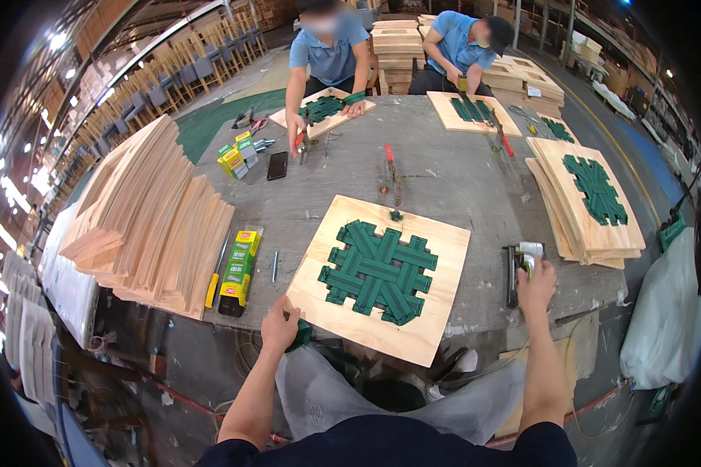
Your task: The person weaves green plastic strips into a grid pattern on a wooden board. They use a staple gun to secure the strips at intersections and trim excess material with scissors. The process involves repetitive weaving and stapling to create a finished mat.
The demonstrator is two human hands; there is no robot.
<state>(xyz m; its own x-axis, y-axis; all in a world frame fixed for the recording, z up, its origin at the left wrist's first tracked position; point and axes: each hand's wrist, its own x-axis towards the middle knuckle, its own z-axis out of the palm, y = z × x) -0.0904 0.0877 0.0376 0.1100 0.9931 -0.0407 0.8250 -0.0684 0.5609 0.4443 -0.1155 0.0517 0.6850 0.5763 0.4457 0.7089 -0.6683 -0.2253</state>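
In front of me a square plywood panel [308,272] lies turned at an angle, its near corner over the table's front edge. Green webbing straps [378,268] are woven across its middle, their short ends sticking out all round. A small dark green scrap [396,215] sits near its far edge. My left hand [279,325] is closed at the panel's left corner, around a length of green webbing [301,335] that hangs beside it. On the right, my right hand [536,286] grips a black and silver staple gun [528,253] resting on the table.
Wooden panels are stacked at left [160,226]. A yellow-green box [240,268] and a yellow-handled tool [213,288] lie beside them. More webbed panels [596,191] are piled at right. Red-handled tools [389,156] and a phone [277,165] lie farther back. Two co-workers handle panels across the table.
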